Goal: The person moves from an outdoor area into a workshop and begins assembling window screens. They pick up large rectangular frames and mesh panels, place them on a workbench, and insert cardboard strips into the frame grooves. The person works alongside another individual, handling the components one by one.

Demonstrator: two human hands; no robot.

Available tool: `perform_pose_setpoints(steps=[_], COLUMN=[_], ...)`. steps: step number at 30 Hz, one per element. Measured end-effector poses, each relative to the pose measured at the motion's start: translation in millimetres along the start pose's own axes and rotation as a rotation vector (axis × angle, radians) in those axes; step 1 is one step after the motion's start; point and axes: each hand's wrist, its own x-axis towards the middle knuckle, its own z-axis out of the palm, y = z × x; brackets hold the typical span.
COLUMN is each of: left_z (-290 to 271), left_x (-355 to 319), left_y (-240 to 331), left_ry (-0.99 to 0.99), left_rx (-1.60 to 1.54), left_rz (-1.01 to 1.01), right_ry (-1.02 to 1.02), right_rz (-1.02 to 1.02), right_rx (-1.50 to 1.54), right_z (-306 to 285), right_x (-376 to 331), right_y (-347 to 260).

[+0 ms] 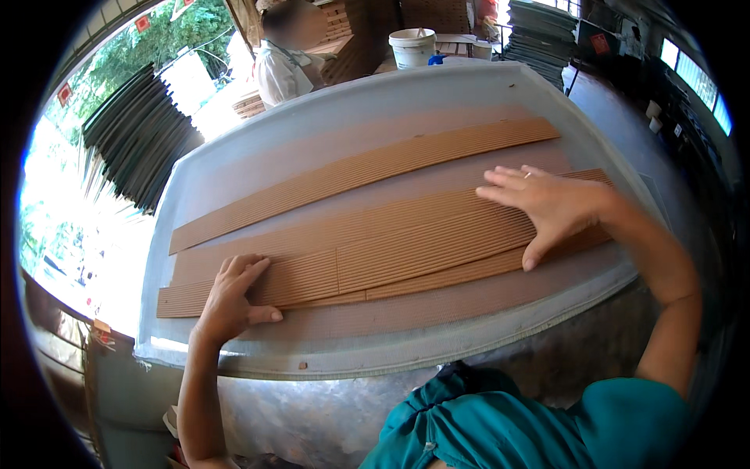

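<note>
Long, flat brown strips with fine ribs along their length lie on a mesh screen [437, 344] with a pale rim. My left hand [226, 297] rests at the left end of the nearer group, thumb and fingers spread across a ribbed strip [305, 281]. Over the right part of the same group is my right hand [547, 199], its fingers and thumb stretched apart. Beneath that hand, a middle ribbed strip [437, 242] overlaps the nearest strip [453, 273]. Farther back, a separate ribbed strip [359, 176] lies at a slant.
A small brown scrap [303, 365] sits on the screen's near rim. Beyond the far edge are a white bucket [412, 48] and another person [280, 74]. Stacks of dark sheets [141, 137] stand at the left and another dark stack [539, 35] at the back right.
</note>
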Motion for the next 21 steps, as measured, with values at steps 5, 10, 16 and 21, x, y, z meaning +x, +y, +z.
perform_pose_setpoints(steps=[5, 10, 16, 21], left_z=[-13.0, -20.6, -5.8, -51.1], left_x=[-27.1, -11.1, 38.3, 49.6], left_y=[10.3, -13.0, -31.0, -32.6], left_ry=[0.028, 0.012, 0.048, 0.265], left_rx=[-0.013, -0.250, 0.132, 0.141], left_rz=[-0.023, 0.022, -0.130, -0.145], right_ry=[0.008, 0.163, 0.222, 0.431], right_rz=[-0.125, 0.041, 0.211, 0.084], right_rx=[0.115, 0.222, 0.143, 0.223], right_z=[-0.5, 0.2, 5.1, -29.9], right_x=[-4.2, 12.4, 46.6, 51.8], right_y=[-17.8, -0.3, -6.0, 7.6])
